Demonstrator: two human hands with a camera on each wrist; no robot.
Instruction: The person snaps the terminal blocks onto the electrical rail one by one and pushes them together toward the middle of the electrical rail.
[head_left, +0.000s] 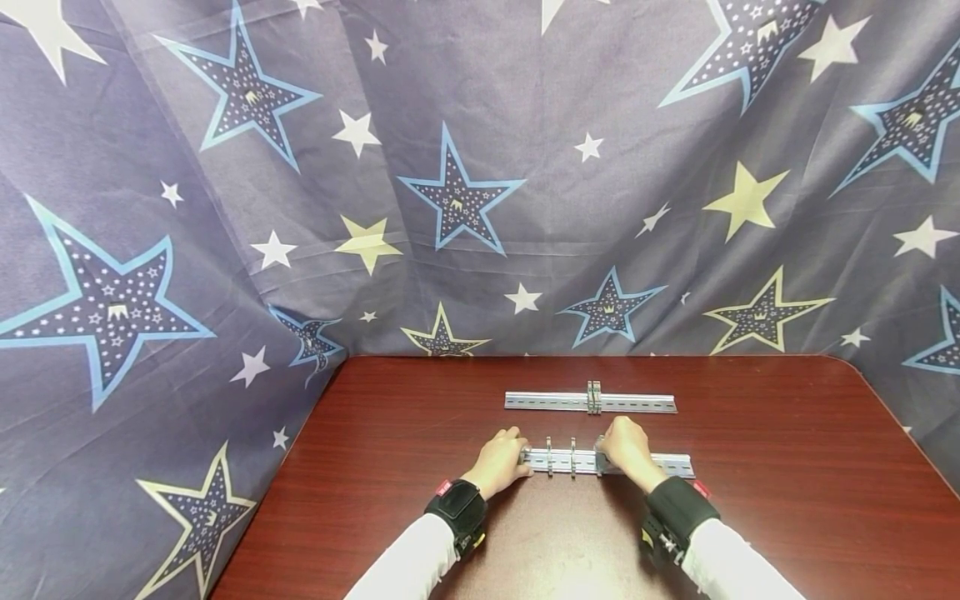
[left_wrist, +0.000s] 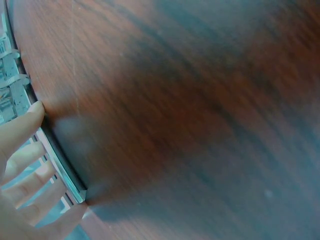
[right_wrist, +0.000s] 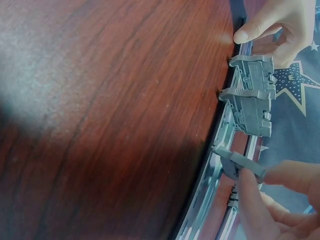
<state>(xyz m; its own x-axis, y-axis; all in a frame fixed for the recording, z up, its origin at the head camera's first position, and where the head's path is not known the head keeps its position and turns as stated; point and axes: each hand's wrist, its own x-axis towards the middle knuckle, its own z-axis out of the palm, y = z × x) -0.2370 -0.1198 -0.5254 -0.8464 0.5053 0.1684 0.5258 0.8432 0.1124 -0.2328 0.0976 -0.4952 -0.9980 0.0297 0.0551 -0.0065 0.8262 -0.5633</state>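
Observation:
A slotted metal DIN rail lies across the table in front of me. My left hand grips its left end, thumb along the near edge and fingers over the far side, as the left wrist view shows. Two thin grey terminal blocks stand upright on the rail, slightly apart. To their right, my right hand pinches a third terminal block between thumb and fingers. That block is tilted, its near end right at the rail's near edge.
Behind, a second DIN rail lies roughly parallel, with several terminal blocks close together near its middle. The reddish-brown table reaches back to a grey star-patterned cloth, which also hangs at the left and right.

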